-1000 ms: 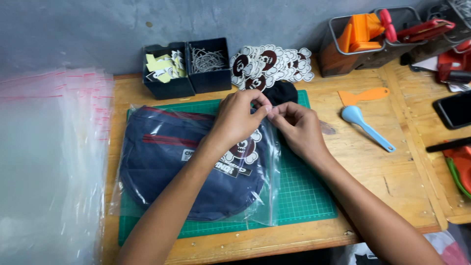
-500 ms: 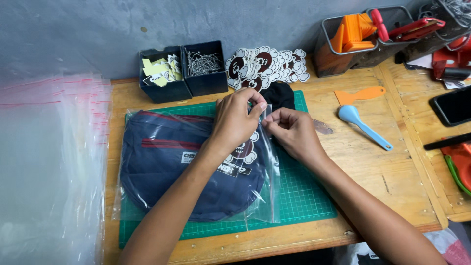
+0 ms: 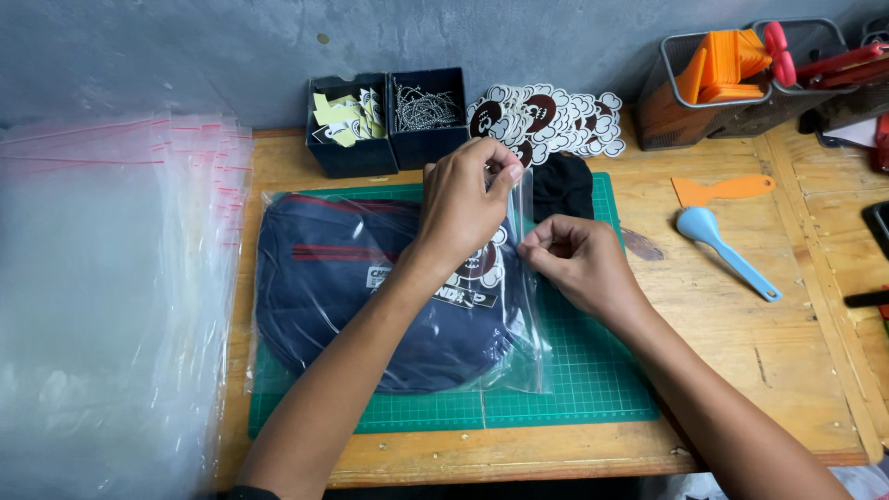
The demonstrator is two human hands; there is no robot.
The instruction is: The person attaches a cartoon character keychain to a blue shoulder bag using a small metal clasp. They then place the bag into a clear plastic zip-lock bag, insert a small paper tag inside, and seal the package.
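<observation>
Pinching the open edge of a clear zip bag (image 3: 523,324), the left hand (image 3: 468,208) grips its top corner while the right hand (image 3: 579,264) closes thumb and fingers lower on the same edge. Beneath both wrists lies the bagged navy garment (image 3: 370,296) on a green cutting mat (image 3: 574,389). Since a second ago, the hands have spread apart along the edge.

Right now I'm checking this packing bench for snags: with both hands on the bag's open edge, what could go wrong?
1. The left hand and right hand pinch the clear bag at its right edge; the thin film might tear or seal crooked.
2. The navy garment fills the bag, so fabric could catch in the closure.
3. The sticker pile lies close behind the left hand and could be knocked.
</observation>
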